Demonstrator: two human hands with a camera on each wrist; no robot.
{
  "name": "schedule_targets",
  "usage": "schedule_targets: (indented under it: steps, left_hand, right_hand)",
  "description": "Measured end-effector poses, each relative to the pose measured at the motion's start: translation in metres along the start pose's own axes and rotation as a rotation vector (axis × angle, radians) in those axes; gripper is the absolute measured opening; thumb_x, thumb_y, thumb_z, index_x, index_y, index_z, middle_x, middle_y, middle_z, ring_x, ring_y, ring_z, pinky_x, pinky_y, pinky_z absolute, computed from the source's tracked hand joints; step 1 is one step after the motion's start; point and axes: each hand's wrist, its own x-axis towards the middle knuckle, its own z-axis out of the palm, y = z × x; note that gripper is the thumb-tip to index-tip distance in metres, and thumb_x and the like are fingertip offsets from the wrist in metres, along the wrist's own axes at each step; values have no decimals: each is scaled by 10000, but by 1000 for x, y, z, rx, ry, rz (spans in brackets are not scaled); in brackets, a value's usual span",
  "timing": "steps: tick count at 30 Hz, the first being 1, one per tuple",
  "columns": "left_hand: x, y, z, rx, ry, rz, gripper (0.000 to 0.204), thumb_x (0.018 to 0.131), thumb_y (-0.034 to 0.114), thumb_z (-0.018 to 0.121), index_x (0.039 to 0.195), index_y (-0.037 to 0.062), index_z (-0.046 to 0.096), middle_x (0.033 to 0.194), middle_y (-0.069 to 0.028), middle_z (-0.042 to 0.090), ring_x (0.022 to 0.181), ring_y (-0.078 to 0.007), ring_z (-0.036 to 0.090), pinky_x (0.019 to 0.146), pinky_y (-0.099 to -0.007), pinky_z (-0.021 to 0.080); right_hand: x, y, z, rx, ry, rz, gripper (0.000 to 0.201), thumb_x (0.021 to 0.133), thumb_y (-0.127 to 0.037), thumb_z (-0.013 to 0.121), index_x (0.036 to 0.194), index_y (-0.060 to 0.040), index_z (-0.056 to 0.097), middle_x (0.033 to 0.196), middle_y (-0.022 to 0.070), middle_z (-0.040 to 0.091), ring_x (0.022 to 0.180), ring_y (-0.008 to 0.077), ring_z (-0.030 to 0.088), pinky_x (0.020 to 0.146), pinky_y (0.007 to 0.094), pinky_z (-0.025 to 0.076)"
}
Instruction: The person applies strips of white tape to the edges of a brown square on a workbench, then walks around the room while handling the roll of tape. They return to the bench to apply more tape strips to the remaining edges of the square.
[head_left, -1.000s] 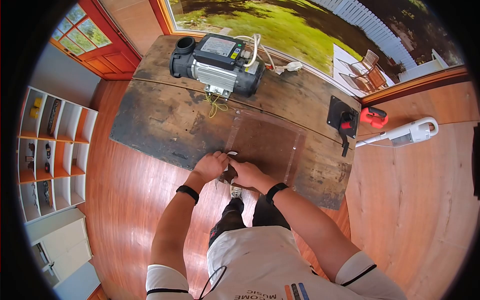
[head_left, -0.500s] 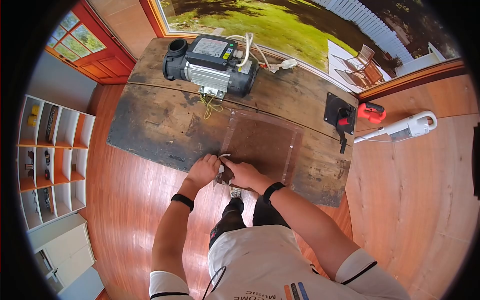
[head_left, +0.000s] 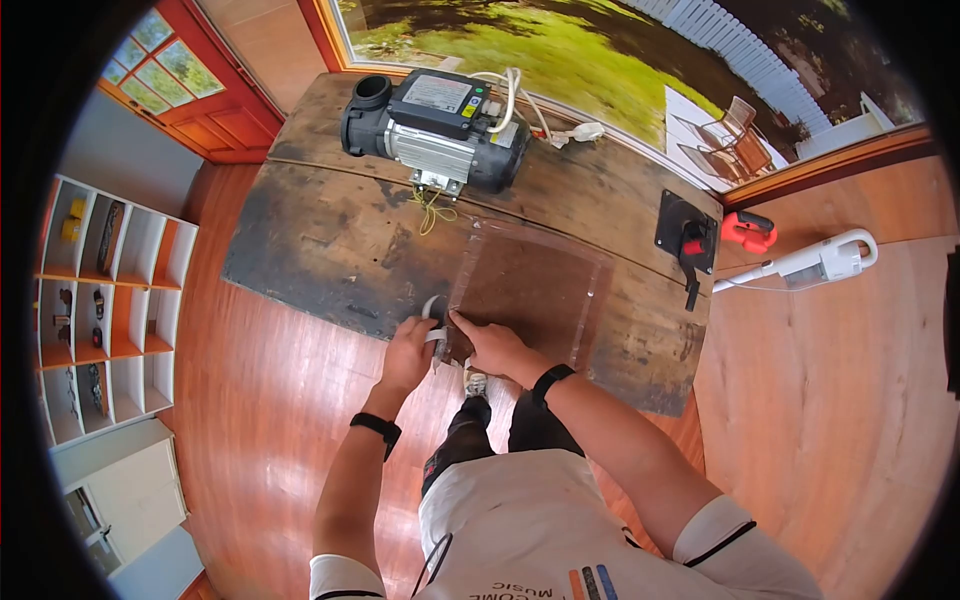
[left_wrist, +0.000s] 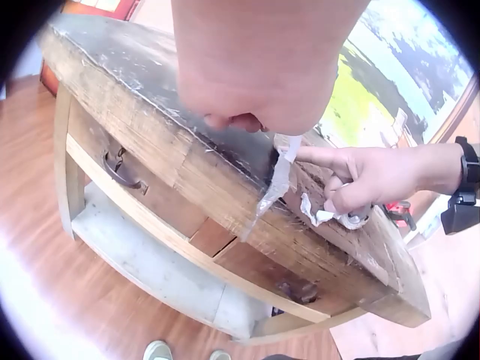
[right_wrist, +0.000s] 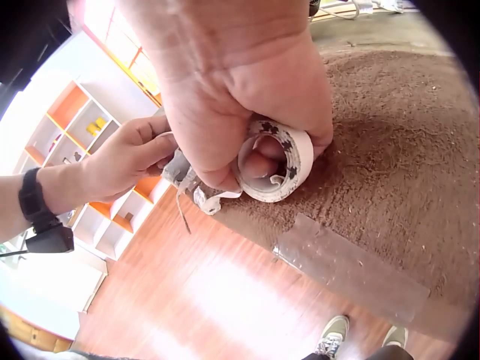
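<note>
Right wrist view: the person's right hand (right_wrist: 244, 97) holds a white, ring-shaped roll of tape with dark markings inside its core (right_wrist: 301, 166), above the near left part of a brown, rough-surfaced rectangular panel bordered with clear tape (head_left: 530, 285), on a worn wooden worktop (head_left: 330, 235). Beside it, the left hand (right_wrist: 124, 156) pinches a ragged whitish strip (left_wrist: 279, 184), which hangs over the worktop's edge.

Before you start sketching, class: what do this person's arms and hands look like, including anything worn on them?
The left hand and right hand are ungloved, and the forearms bare. Each wrist wears a black strap: the left strap and right strap each carry a boxy black unit. The short sleeves are white, with a black stripe.
</note>
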Motion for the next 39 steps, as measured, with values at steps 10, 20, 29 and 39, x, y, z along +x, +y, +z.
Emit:
schedule_targets:
  steps: [10, 20, 29, 39]
  left_hand:
    - [27, -11, -1, 390, -180, 381, 259, 780, 86, 565, 1025, 66, 647, 978, -41, 591, 957, -239, 583, 799, -343, 527]
    - [36, -15, -2, 459, -275, 498, 206, 778, 108, 565, 965, 77, 648, 956, -26, 600, 962, -214, 577, 788, -328, 525]
    - [16, -7, -16, 548, -330, 475, 122, 787, 132, 557, 885, 90, 615, 934, -34, 587, 976, -212, 573, 785, -324, 522]
    - [-123, -23, -33, 315, -326, 189, 225, 720, 117, 680, 924, 58, 606, 964, -94, 597, 957, -279, 584, 795, -394, 529]
  right_hand:
    - [2, -4, 0, 7, -17, 52, 862, 744, -126, 675, 1506, -168, 276, 965, 265, 667, 878, 424, 652, 783, 490, 524]
    - [-1, -7, -2, -1, 14, 40, 808, 767, -123, 644, 1498, -180, 307, 942, 240, 681, 848, 402, 666, 757, 477, 535]
    - [0, -4, -1, 15, 1, 23, 885, 737, -95, 659, 1522, -182, 261, 970, 262, 667, 881, 420, 649, 783, 483, 520]
    - [-2, -10, -6, -20, -47, 90, 884, 758, -86, 637, 1535, -228, 240, 962, 267, 664, 870, 411, 651, 780, 478, 520]
